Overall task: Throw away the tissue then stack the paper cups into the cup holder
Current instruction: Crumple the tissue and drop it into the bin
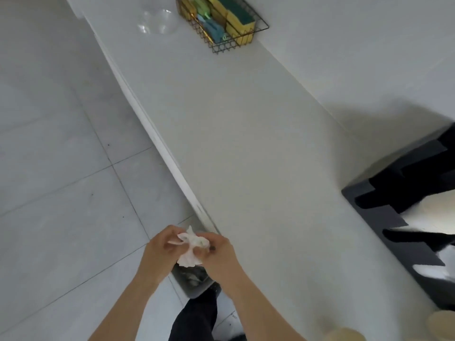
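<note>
Crumpled white tissue [190,247] clamped between left hand [160,254] and right hand [219,255].

The scene is lit evenly by soft, diffuse light, and an overall pale grey-white cast is given. A broad, soft-edged shadow is thrown on the wall [369,77] at right of centre, above the black organiser [403,198]. Bright glare is seen on the clear glass item [157,22] at upper centre, and blown-out white patches show inside the organiser at the right edge. Slight motion blur is carried by the hands and the crumpled tissue [190,247] at lower centre. The countertop edge [157,141] is bowed by wide-angle distortion. The paper cups [349,334] at lower right are rendered out of focus.
</note>
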{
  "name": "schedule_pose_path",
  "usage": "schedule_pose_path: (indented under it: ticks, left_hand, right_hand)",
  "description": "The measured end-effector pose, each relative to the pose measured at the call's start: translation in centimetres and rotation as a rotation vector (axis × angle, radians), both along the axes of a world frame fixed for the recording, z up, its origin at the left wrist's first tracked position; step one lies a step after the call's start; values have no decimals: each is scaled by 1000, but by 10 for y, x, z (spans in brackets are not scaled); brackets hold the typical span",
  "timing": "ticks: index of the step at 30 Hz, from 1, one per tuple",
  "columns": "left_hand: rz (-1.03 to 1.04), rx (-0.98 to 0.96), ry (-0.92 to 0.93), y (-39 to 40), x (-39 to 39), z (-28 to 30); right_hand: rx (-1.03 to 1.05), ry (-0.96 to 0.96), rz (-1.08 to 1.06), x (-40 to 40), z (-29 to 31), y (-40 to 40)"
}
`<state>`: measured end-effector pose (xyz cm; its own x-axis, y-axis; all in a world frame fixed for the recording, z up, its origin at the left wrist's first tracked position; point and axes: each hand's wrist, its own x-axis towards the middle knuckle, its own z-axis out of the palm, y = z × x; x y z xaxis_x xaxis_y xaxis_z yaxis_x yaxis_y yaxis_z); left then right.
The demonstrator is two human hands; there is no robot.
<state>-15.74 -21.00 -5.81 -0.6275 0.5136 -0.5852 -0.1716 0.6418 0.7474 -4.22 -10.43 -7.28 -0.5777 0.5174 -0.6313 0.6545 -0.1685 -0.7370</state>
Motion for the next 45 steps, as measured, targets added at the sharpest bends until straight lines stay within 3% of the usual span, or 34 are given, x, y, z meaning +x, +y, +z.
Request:
schedule_pose_path:
  ticks: [5, 12, 16, 25, 31, 38, 45]
  left_hand:
    - [-56, -88, -33, -32, 14, -42]
    - [-53, -207, 72, -34, 37, -110]
    - [-68, -260, 123, -28, 41, -137]
    - [-102, -301, 32, -29, 39, -175]
    - [-246, -488, 69, -37, 31, -187]
    - [-471, -553, 283, -50, 11, -164]
    - [-617, -586, 500, -55, -33, -103]
  right_hand:
    - [-14, -170, 7, 5, -42, -28]
    - [0, -393, 33, 7, -101, -32]
    - [5, -431, 56, 5, -126, -27]
    - [-90, -424, 199, -8, -155, -21]
    - [-95, -441, 242, -9, -153, -15]
    - [282, -451, 708, 0, -127, -13]
    - [642, -275, 915, -28, -77, -18]
